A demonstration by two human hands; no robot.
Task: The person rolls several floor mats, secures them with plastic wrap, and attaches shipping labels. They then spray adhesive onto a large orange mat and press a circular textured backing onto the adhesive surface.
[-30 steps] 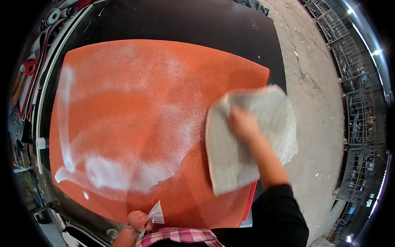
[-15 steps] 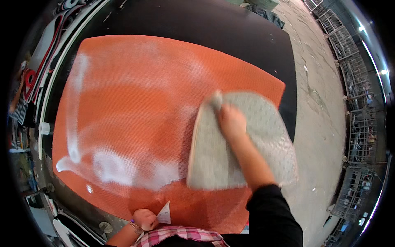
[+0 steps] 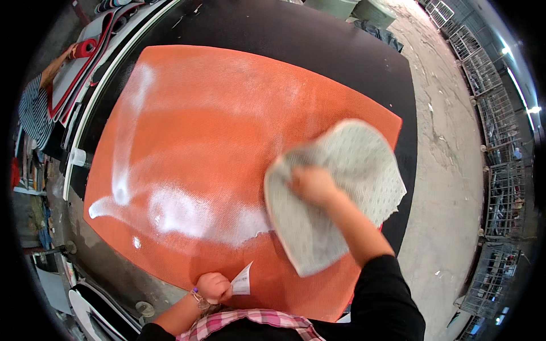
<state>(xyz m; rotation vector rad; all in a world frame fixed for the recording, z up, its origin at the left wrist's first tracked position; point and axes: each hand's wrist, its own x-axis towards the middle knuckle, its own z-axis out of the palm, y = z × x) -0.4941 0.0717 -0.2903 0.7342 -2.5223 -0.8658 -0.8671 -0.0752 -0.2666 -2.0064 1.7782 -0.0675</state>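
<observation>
A large orange textured sheet (image 3: pixel 205 131) lies flat on a black table (image 3: pixel 318 45). White powdery streaks (image 3: pixel 187 213) cover its left and lower parts. My right hand (image 3: pixel 313 184) presses flat on a grey dotted cloth (image 3: pixel 341 193) spread over the sheet's right side. My left hand (image 3: pixel 213 287) is at the sheet's near edge, closed on a small white piece (image 3: pixel 243 279) that looks like a paper tag or a corner.
A concrete floor (image 3: pixel 449 170) runs along the right, with metal racks (image 3: pixel 500 187) beyond it. Another person in a striped top (image 3: pixel 34 111) stands at the far left by stacked red and white sheets (image 3: pixel 85 51). Green boxes (image 3: pixel 352 8) stand behind the table.
My right hand and the cloth have slid toward me and to the left across the sheet. My left hand has stayed at the near edge.
</observation>
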